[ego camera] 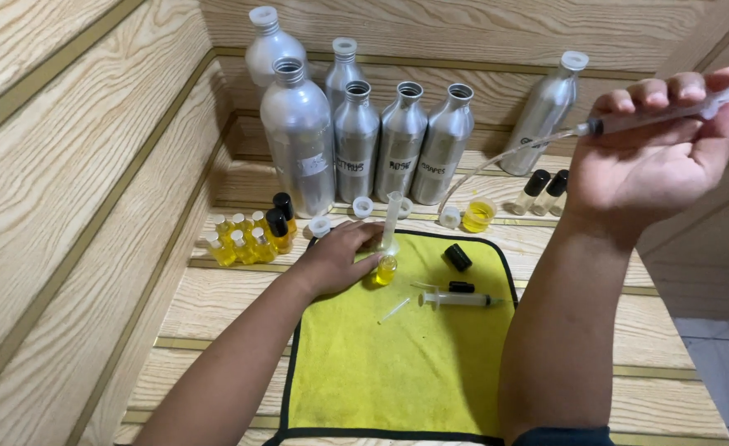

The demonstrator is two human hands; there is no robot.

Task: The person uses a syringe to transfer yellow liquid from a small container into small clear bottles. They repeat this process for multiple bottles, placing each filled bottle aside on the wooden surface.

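Note:
My left hand (337,258) rests on a yellow cloth (397,355) and grips a small glass bottle of yellow liquid (386,269). A slim clear tube (391,219) stands upright in the bottle's mouth. My right hand (660,153) is raised at the upper right, fingers closed on a clear syringe (653,120). A thin hose (505,157) runs from the syringe's tip down toward a small cup of yellow liquid (478,215).
Several tall aluminium bottles (356,136) line the wooden back wall, some uncapped. Small filled vials (244,239) cluster at left; two dark-capped roller vials (546,190) at right. A second syringe (455,299), a black cap (458,257) and white caps (363,206) lie nearby.

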